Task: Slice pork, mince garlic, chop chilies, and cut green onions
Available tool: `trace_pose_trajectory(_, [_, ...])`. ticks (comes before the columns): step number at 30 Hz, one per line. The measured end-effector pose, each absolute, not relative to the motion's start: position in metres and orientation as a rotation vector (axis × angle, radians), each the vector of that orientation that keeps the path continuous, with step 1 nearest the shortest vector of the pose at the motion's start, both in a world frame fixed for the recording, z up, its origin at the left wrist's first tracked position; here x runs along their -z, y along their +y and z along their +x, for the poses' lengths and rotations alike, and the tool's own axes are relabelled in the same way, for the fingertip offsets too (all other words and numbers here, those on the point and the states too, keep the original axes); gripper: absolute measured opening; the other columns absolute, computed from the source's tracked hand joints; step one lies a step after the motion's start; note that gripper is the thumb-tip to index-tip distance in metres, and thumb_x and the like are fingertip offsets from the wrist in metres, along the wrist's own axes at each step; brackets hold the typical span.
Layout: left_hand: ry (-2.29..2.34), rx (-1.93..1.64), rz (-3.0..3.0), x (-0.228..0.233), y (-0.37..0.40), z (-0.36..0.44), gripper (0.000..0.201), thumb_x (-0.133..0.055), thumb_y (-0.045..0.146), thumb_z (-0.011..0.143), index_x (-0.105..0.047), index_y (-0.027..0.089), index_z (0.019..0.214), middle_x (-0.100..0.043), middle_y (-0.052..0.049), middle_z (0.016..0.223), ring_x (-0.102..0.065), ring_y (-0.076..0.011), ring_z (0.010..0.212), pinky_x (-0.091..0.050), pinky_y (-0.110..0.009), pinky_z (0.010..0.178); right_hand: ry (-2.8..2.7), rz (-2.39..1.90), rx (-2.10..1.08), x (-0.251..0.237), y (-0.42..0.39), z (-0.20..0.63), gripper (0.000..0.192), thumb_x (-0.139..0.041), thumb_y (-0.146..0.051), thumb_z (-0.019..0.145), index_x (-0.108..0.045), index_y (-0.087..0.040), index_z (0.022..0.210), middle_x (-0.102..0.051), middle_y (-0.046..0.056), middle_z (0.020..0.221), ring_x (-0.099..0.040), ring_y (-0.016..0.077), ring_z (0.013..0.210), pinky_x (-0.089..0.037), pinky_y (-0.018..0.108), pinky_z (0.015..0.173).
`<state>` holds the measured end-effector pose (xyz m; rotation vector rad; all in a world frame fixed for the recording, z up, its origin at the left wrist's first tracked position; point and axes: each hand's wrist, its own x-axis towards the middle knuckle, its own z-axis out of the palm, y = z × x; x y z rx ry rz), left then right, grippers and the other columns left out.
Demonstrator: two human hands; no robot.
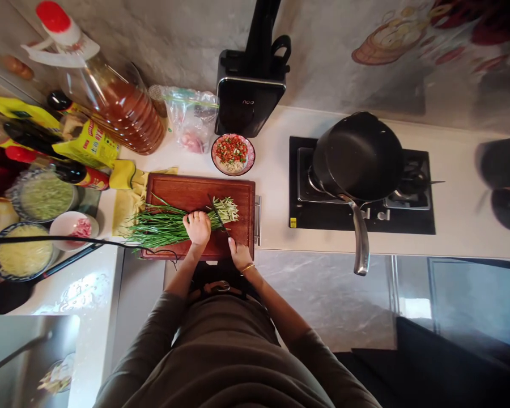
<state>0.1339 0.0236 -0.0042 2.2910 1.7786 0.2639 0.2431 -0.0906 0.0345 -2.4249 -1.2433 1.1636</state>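
The left hand [198,228] is pressing down on the green chives [165,224], lying under it on the cutting board [195,190]. The right hand [239,253] is gripping what looks like a knife [217,214], just beside. Curling fingertips back is keeping them safe; small, even cuts work best.

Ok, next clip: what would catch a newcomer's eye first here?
The bunch of green chives lying across the wooden cutting board, pinned by the left hand while the right hand works a knife at the pale ends. Then the black pan on the stove to the right.
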Motion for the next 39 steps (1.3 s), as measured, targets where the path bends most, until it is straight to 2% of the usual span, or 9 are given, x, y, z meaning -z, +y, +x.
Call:
trace_pose_trajectory(5, [1.747, -0.505, 2.248, -0.01, 0.027, 0.128, 0.033, -0.031, 0.026, 0.092, -0.055, 0.012, 0.11, -0.064, -0.013, 0.106, -0.055, -0.0255, 0.102, -0.029, -0.045, 0.103, -1.222, -2.421, -1.142, -0.058, -0.092, 0.251, 0.054, -0.018, -0.041, 0.097, -0.065, -0.016, 0.093, -0.07, 0.01, 0.086, -0.066, 0.021, 0.085, -0.045, 0.028, 0.075])
trace_pose_trajectory(10, [1.66, -0.528, 2.299, -0.028, 0.035, 0.11, 0.032, -0.031, 0.026, 0.093, -0.058, 0.016, 0.106, -0.064, -0.01, 0.109, -0.051, -0.0238, 0.112, -0.013, -0.05, 0.113, -1.227, -2.397, -1.202, -0.094, -0.1, 0.242, 0.052, -0.017, -0.04, 0.098, -0.063, -0.018, 0.088, -0.069, 0.008, 0.079, -0.065, 0.0181, 0.077, -0.043, 0.025, 0.069])
trace_pose_trajectory(13, [1.666, -0.534, 2.295, -0.027, 0.038, 0.098, 0.032, -0.032, 0.026, 0.092, -0.059, 0.017, 0.107, -0.062, -0.011, 0.114, -0.048, -0.0245, 0.117, -0.009, -0.053, 0.113, -1.23, -2.404, -1.232, -0.102, -0.107, 0.23, 0.048, -0.02, -0.037, 0.098, -0.064, -0.018, 0.089, -0.069, 0.008, 0.081, -0.066, 0.0179, 0.078, -0.042, 0.025, 0.068])
trace_pose_trajectory(19, [1.704, -0.465, 2.319, -0.009, 0.033, 0.088, 0.033, -0.031, 0.027, 0.092, -0.062, 0.018, 0.095, -0.065, -0.009, 0.093, -0.055, -0.0234, 0.098, -0.02, -0.048, 0.111, -1.262, -2.474, -1.222, -0.093, -0.104, 0.212, 0.043, -0.027, -0.036, 0.098, -0.065, -0.017, 0.095, -0.07, 0.012, 0.093, -0.066, 0.0207, 0.091, -0.043, 0.026, 0.074])
trace_pose_trajectory(23, [1.754, -0.452, 2.314, 0.002, 0.029, 0.091, 0.033, -0.031, 0.028, 0.092, -0.061, 0.016, 0.098, -0.064, -0.012, 0.096, -0.053, -0.0261, 0.101, -0.023, -0.048, 0.107, -1.27, -2.522, -1.262, -0.089, -0.1, 0.207, 0.042, -0.029, -0.037, 0.097, -0.065, -0.015, 0.094, -0.069, 0.014, 0.092, -0.066, 0.0219, 0.09, -0.043, 0.027, 0.075])
trace_pose_trajectory(27, [1.767, -0.382, 2.281, 0.008, 0.028, 0.094, 0.035, -0.03, 0.028, 0.092, -0.058, 0.016, 0.109, -0.062, -0.013, 0.105, -0.05, -0.028, 0.108, -0.023, -0.051, 0.106, -1.346, -2.464, -1.29, -0.085, -0.098, 0.211, 0.04, -0.03, -0.035, 0.097, -0.064, -0.014, 0.101, -0.068, 0.015, 0.09, -0.066, 0.0218, 0.088, -0.046, 0.029, 0.075])
trace_pose_trajectory(30, [1.753, -0.307, 2.266, 0.008, 0.03, 0.095, 0.034, -0.03, 0.028, 0.092, -0.059, 0.018, 0.107, -0.061, -0.014, 0.107, -0.049, -0.0292, 0.11, -0.022, -0.052, 0.105, -1.374, -2.46, -1.325, -0.079, -0.093, 0.218, 0.039, -0.032, -0.035, 0.096, -0.064, -0.015, 0.106, -0.068, 0.016, 0.088, -0.065, 0.0232, 0.089, -0.047, 0.032, 0.078])
trace_pose_trajectory(34, [1.744, -0.226, 2.249, 0.006, 0.032, 0.096, 0.035, -0.03, 0.027, 0.091, -0.06, 0.016, 0.105, -0.061, -0.014, 0.107, -0.048, -0.0303, 0.111, -0.023, -0.053, 0.104, -1.31, -2.485, -1.389, -0.07, -0.08, 0.22, 0.045, -0.029, -0.039, 0.096, -0.066, -0.013, 0.099, -0.068, 0.019, 0.091, -0.065, 0.0254, 0.094, -0.046, 0.035, 0.081])
trace_pose_trajectory(39, [1.749, -0.216, 2.241, 0.005, 0.033, 0.098, 0.034, -0.03, 0.026, 0.091, -0.06, 0.015, 0.104, -0.06, -0.015, 0.107, -0.047, -0.0303, 0.112, -0.023, -0.053, 0.104, -1.266, -2.561, -1.33, -0.045, -0.076, 0.202, 0.041, -0.031, -0.037, 0.097, -0.064, -0.014, 0.103, -0.069, 0.018, 0.095, -0.066, 0.0222, 0.089, -0.046, 0.03, 0.077])
